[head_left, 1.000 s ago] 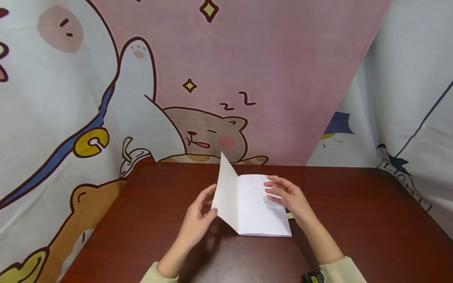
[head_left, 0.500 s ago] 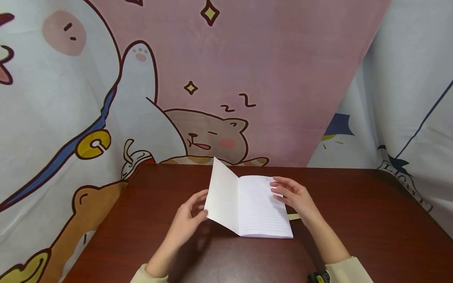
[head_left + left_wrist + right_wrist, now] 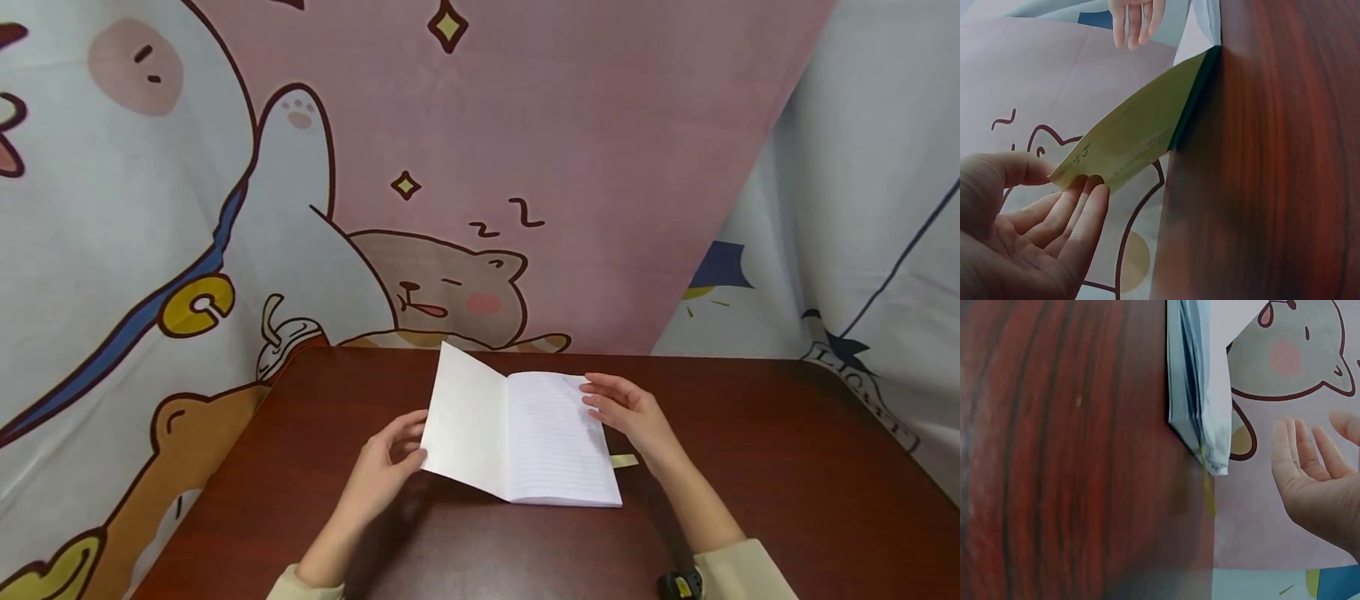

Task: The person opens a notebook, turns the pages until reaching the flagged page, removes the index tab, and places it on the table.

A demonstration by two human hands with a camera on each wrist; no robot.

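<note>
An open notebook [image 3: 558, 442] with lined white pages lies on the table in the head view. Its front cover [image 3: 467, 423] leans up to the left, white inside; the left wrist view shows the yellow-green outside of the cover [image 3: 1132, 125] and a dark green spine. My left hand [image 3: 382, 471] holds the cover's free edge, thumb at the edge and fingers against the outer face. My right hand [image 3: 633, 417] hovers at the right page edge, fingers loosely bent and holding nothing; the right wrist view shows this hand [image 3: 1316, 481] apart from the pages.
A pale yellow ribbon [image 3: 624, 460] sticks out from the notebook's right side. The dark red-brown wooden table [image 3: 787, 467] spreads around it. Behind stands a cartoon-printed cloth backdrop [image 3: 600, 167]. A black-and-yellow wrist device [image 3: 681, 585] shows by the right sleeve.
My left hand has moved left and slightly down, swinging the cover wider open. My right hand has shifted a little to the right, uncovering more of the page and ribbon.
</note>
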